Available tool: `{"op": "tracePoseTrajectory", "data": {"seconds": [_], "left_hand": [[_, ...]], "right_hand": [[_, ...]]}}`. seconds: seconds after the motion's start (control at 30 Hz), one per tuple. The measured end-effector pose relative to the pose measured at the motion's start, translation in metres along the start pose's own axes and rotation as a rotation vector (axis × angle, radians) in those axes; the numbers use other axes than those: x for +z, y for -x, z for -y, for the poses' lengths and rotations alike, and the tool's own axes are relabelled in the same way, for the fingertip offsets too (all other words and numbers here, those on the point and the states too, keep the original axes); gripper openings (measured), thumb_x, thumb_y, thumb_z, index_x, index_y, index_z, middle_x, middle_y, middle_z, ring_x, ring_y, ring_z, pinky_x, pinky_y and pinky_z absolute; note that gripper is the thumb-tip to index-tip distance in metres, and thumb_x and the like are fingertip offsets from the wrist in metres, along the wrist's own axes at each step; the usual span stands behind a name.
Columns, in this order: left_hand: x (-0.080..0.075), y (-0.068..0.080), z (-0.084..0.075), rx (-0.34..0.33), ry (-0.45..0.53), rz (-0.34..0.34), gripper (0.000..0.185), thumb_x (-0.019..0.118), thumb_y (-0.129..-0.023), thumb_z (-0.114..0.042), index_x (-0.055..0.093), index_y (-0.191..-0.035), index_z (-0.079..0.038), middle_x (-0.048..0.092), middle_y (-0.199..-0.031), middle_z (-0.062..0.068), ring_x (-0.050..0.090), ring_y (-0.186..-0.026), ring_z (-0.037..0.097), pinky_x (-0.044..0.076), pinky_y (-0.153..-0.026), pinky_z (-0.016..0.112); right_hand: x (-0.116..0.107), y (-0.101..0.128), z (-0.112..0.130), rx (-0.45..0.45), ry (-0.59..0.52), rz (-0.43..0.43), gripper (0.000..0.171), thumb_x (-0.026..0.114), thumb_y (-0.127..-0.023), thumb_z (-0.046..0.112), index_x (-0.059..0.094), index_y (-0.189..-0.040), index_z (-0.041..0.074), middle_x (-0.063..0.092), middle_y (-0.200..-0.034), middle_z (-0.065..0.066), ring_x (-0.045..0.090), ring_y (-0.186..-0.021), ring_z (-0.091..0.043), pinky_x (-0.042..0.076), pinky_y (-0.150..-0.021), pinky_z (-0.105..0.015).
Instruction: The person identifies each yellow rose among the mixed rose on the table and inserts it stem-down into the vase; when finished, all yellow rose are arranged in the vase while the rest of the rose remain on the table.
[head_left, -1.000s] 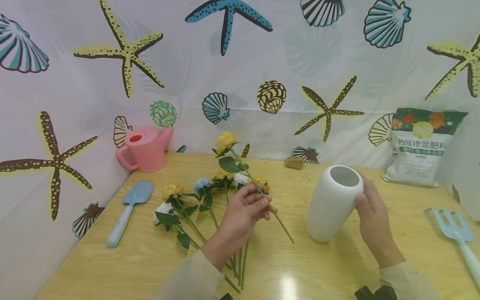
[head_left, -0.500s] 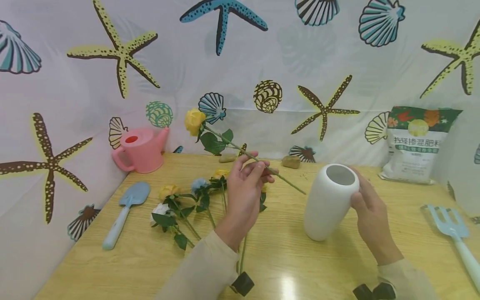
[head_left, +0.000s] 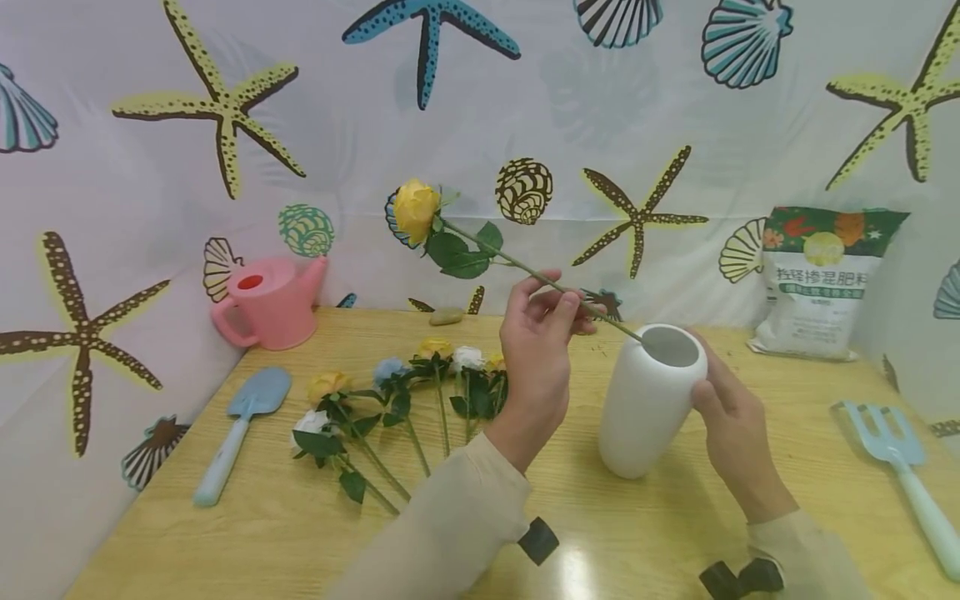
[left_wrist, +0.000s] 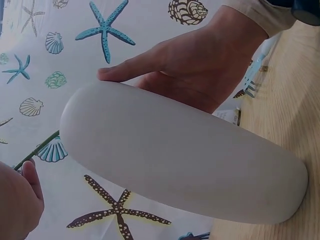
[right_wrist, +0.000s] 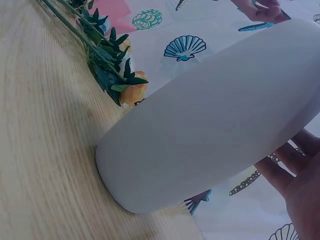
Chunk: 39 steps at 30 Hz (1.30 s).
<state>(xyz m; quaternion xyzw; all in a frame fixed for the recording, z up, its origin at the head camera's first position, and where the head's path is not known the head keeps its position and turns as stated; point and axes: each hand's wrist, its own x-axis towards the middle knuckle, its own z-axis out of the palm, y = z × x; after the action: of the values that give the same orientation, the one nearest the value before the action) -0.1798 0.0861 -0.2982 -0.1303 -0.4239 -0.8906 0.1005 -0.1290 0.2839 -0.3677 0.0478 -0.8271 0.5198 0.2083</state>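
Possibly the right hand (head_left: 738, 421), half-curled round the tilted centre-right vase (head_left: 643, 410), slips, toppling it; left hand (head_left: 538, 354) pinches a rose (head_left: 417, 211).

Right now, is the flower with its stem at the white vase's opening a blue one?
No, the left grip holds a yellow flower there, while the blue flower lies on the table.
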Motion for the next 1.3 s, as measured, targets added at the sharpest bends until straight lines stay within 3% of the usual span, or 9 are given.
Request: {"op": "tracePoseTrajectory", "data": {"seconds": [0.17,0.43,0.63,0.8,0.93,1.07,1.2,1.3], "left_hand": [[0.008,-0.001,0.011,0.015,-0.117,0.061,0.027,0.06,-0.097,0.006,0.057,-0.124,0.003,0.064,-0.092,0.008,0.067,-0.075,0.009,0.054,-0.066,0.018],[0.016,-0.001,0.019,0.009,-0.57,0.149,0.024,0.068,-0.094,-0.004,0.069,-0.118,-0.005,0.069,-0.094,0.013,0.062,-0.085,0.006,0.052,-0.076,0.017],[0.02,-0.001,0.016,-0.053,-0.699,0.241,0.022,0.066,-0.096,-0.008,0.072,-0.117,-0.009,0.069,-0.092,0.006,0.057,-0.086,0.004,0.048,-0.072,0.016],[0.02,-0.004,0.008,-0.109,-0.713,0.228,0.022,0.065,-0.098,-0.018,0.073,-0.117,-0.011,0.07,-0.096,0.002,0.059,-0.089,0.006,0.05,-0.078,0.021],[0.02,-0.008,0.003,-0.09,-0.648,0.198,0.023,0.062,-0.101,-0.022,0.073,-0.114,-0.006,0.073,-0.096,0.009,0.068,-0.094,0.02,0.054,-0.082,0.025],[0.022,-0.012,0.001,-0.076,-0.559,0.127,0.02,0.064,-0.1,-0.018,0.07,-0.11,-0.002,0.074,-0.092,0.015,0.069,-0.09,0.028,0.056,-0.075,0.023],[0.022,-0.012,0.003,-0.05,-0.513,0.062,0.021,0.068,-0.097,-0.015,0.063,-0.115,-0.005,0.075,-0.088,0.016,0.069,-0.08,0.023,0.056,-0.072,0.021],[0.022,-0.011,0.005,0.013,-0.536,0.066,0.031,0.068,-0.097,-0.014,0.058,-0.125,-0.009,0.076,-0.087,0.014,0.067,-0.075,0.016,0.057,-0.075,0.021]], "right_hand": [[-0.001,0.0,-0.001,-0.005,0.011,0.002,0.044,0.041,-0.11,0.028,0.042,-0.154,0.031,0.046,-0.154,0.017,0.046,-0.129,0.013,0.046,-0.092,-0.006],[-0.001,-0.001,-0.003,-0.007,0.019,0.018,0.044,0.042,-0.11,0.028,0.041,-0.154,0.031,0.044,-0.155,0.018,0.044,-0.131,0.013,0.043,-0.094,-0.004],[-0.001,-0.001,-0.003,-0.001,0.027,0.021,0.045,0.042,-0.11,0.028,0.041,-0.154,0.032,0.044,-0.155,0.019,0.044,-0.131,0.014,0.042,-0.094,-0.003],[-0.001,0.0,-0.003,-0.001,0.017,0.014,0.044,0.042,-0.11,0.028,0.042,-0.154,0.031,0.046,-0.153,0.019,0.044,-0.132,0.012,0.042,-0.096,-0.004],[-0.001,-0.001,-0.003,-0.009,0.022,0.011,0.044,0.043,-0.11,0.028,0.042,-0.154,0.031,0.045,-0.154,0.018,0.042,-0.135,0.011,0.04,-0.097,-0.004],[-0.001,-0.001,-0.003,-0.018,0.014,0.009,0.044,0.043,-0.11,0.028,0.042,-0.154,0.03,0.046,-0.154,0.018,0.041,-0.136,0.012,0.04,-0.097,-0.003],[-0.001,-0.001,-0.004,-0.024,-0.001,0.008,0.044,0.044,-0.109,0.026,0.043,-0.154,0.029,0.046,-0.152,0.021,0.042,-0.135,0.011,0.041,-0.097,-0.004],[-0.001,-0.001,-0.004,-0.02,0.003,0.007,0.044,0.044,-0.109,0.027,0.043,-0.154,0.029,0.046,-0.152,0.022,0.042,-0.135,0.011,0.04,-0.097,-0.004]]}}
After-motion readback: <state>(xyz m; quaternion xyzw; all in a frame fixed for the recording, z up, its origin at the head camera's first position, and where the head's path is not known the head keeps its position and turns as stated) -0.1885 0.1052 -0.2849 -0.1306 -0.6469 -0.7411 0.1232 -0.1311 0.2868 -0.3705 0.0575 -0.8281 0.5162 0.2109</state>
